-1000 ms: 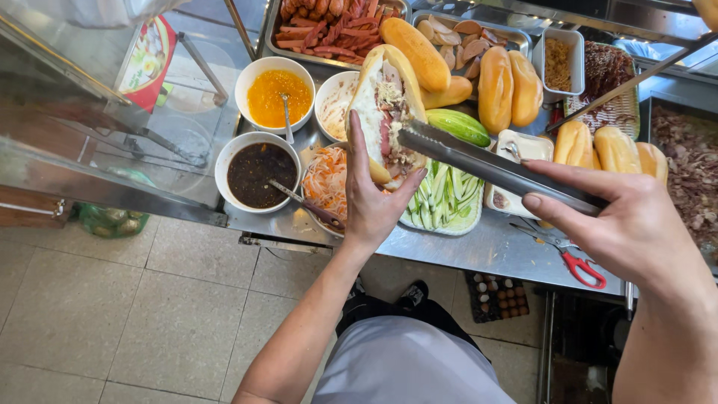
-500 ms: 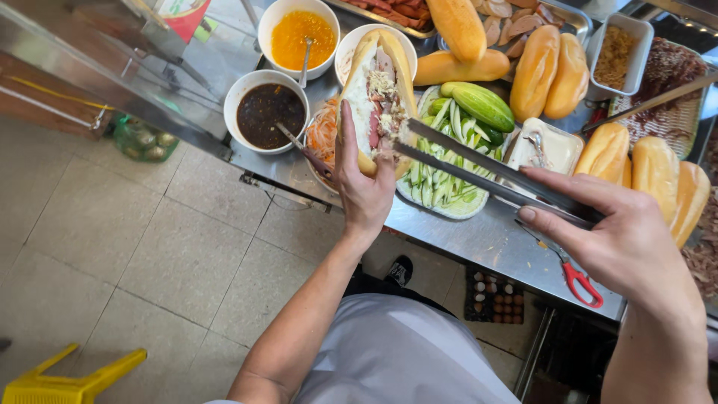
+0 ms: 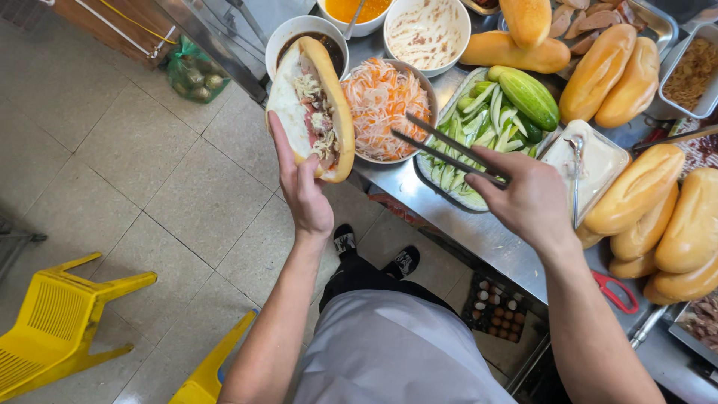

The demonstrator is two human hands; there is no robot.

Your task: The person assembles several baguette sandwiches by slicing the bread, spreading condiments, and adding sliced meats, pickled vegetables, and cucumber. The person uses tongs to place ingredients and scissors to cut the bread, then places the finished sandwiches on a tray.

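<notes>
My left hand [image 3: 303,187] holds a split bread roll [image 3: 314,105] open, with meat and pale filling showing inside. It hovers beside a bowl of shredded orange and white pickled vegetables [image 3: 385,105]. My right hand [image 3: 527,198] grips metal tongs [image 3: 441,150], whose tips point toward that bowl and hang over the plate of sliced cucumber [image 3: 479,142]. The tong tips hold nothing.
On the steel counter [image 3: 486,236] stand a dark sauce bowl [image 3: 299,34], an orange sauce bowl [image 3: 355,11], a smeared white bowl [image 3: 426,34], whole cucumbers [image 3: 527,93], several bread loaves [image 3: 636,194], a spread tub [image 3: 591,164] and red scissors [image 3: 617,292]. Yellow plastic chairs [image 3: 63,318] stand on the tiled floor at left.
The view has shifted right and down along the counter. My left hand has lifted the filled roll to the left of the pickle bowl. The tongs have swung toward the pickle bowl.
</notes>
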